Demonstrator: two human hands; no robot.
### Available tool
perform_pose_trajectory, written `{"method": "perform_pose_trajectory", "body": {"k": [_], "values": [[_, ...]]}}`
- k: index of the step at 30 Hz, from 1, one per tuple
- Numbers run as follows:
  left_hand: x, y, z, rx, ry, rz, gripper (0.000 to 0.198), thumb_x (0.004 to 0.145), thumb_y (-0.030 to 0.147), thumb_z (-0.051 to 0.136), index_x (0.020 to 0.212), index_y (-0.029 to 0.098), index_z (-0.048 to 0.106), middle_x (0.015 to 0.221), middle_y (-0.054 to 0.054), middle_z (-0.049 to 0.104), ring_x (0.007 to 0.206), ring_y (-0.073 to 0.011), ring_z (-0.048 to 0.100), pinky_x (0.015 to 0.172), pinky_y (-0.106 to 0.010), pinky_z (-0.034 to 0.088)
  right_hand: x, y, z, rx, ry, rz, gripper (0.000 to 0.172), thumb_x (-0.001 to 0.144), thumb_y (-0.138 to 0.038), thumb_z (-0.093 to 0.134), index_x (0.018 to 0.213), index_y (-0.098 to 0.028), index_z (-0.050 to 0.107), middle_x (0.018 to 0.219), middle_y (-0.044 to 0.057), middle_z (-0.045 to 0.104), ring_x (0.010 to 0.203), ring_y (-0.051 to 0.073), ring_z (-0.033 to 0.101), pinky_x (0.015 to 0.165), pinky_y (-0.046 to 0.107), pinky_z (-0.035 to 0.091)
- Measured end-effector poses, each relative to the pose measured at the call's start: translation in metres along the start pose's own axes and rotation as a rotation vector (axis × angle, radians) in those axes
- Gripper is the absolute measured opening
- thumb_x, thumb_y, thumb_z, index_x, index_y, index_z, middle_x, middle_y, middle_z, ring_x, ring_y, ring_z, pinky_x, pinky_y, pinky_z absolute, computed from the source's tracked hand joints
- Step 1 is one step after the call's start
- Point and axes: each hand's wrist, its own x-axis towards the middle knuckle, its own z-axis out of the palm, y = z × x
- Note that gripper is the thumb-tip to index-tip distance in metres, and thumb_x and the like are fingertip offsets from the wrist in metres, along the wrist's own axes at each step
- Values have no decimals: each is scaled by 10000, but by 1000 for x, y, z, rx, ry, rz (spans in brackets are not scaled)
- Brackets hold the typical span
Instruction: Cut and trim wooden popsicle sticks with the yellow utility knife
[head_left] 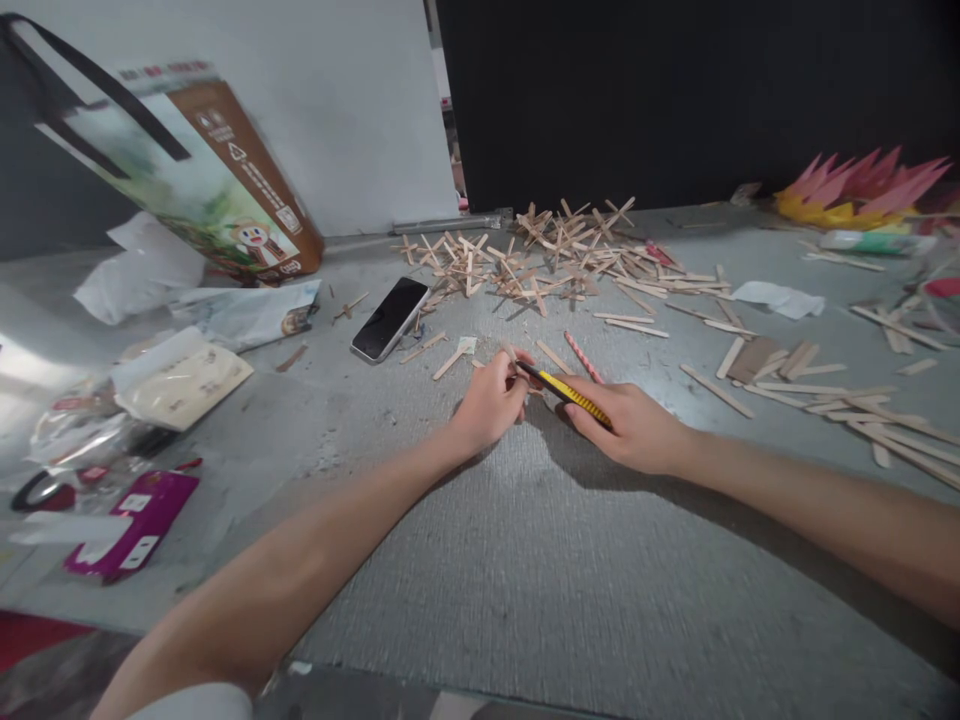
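My right hand (637, 425) is closed around a yellow and black utility knife (574, 392), its front end angled up and left toward my other hand. My left hand (493, 398) pinches a small pale piece that looks like a wooden craft stick (511, 352); most of it is hidden by the fingers. The knife's tip meets or nearly meets that piece; I cannot tell if they touch. A red-and-white striped straw (583, 356) lies just beyond my right hand. Loose craft sticks (450, 360) lie beyond my left hand.
A heap of craft sticks (540, 255) lies at the back, more sticks (885, 410) at right. A phone (390, 320) rests left of centre. A carrier bag (217, 190), packets (180, 380) and a purple card (135, 525) occupy the left. A pink-yellow paper crown (855, 195) sits back right.
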Motion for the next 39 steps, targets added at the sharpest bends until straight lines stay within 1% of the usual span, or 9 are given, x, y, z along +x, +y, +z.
{"method": "perform_pose_trajectory", "body": {"k": [6, 12, 17, 21, 27, 32, 36, 39], "values": [[0, -3, 0, 27, 11, 18, 212, 920, 85, 476, 1095, 193, 531, 780, 27, 690, 450, -70, 573, 480, -208, 418, -1, 1, 0, -17, 7, -5, 468, 1075, -322, 400, 1515, -204, 505, 972, 58, 760, 689, 186, 662, 687, 303, 488], [0, -3, 0, 24, 6, 22, 193, 927, 83, 476, 1079, 191, 525, 804, 22, 694, 444, -68, 573, 479, -214, 424, -1, 2, 1, 4, -2, 1, 463, 1076, -325, 407, 1516, -213, 497, 971, 53, 747, 726, 193, 668, 711, 307, 491], [1, -3, -1, 36, -13, 39, 172, 944, 88, 461, 1066, 195, 517, 783, 26, 666, 457, -76, 583, 486, -220, 432, -1, 1, 1, 9, -1, 17, 452, 1071, -325, 414, 1497, -210, 514, 905, 36, 733, 670, 181, 644, 666, 291, 469], [0, -1, -2, 35, -18, 22, 171, 949, 89, 456, 1067, 199, 512, 777, 26, 668, 464, -79, 583, 500, -223, 439, -1, 0, 0, 4, 7, 11, 454, 1067, -323, 411, 1492, -203, 519, 869, 34, 728, 632, 174, 629, 636, 280, 458], [-1, 1, 0, 33, 3, 1, 185, 937, 84, 472, 1074, 197, 526, 767, 24, 687, 455, -78, 572, 502, -221, 422, -1, -2, 0, 7, 17, 8, 456, 1063, -318, 419, 1488, -195, 529, 874, 36, 742, 588, 160, 609, 609, 274, 438], [-1, 2, -1, 48, 8, 3, 179, 945, 90, 477, 1082, 193, 530, 772, 23, 693, 452, -78, 577, 506, -228, 425, 0, -3, -1, 3, 12, 10, 454, 1059, -313, 420, 1479, -183, 536, 914, 48, 749, 618, 166, 627, 627, 282, 450], [-1, 1, -1, 46, 7, 8, 159, 958, 107, 474, 1082, 191, 527, 805, 13, 704, 451, -78, 579, 496, -232, 428, -1, -1, 0, 4, 3, 19, 462, 1067, -325, 415, 1495, -193, 524, 894, 39, 747, 608, 168, 623, 611, 280, 442], [-1, 0, 0, 43, 1, 14, 178, 953, 95, 467, 1091, 192, 525, 812, 13, 711, 459, -75, 581, 503, -226, 431, -1, 0, 0, -4, 5, 21, 464, 1072, -329, 412, 1507, -204, 515, 928, 42, 754, 624, 173, 633, 626, 284, 450]]}}
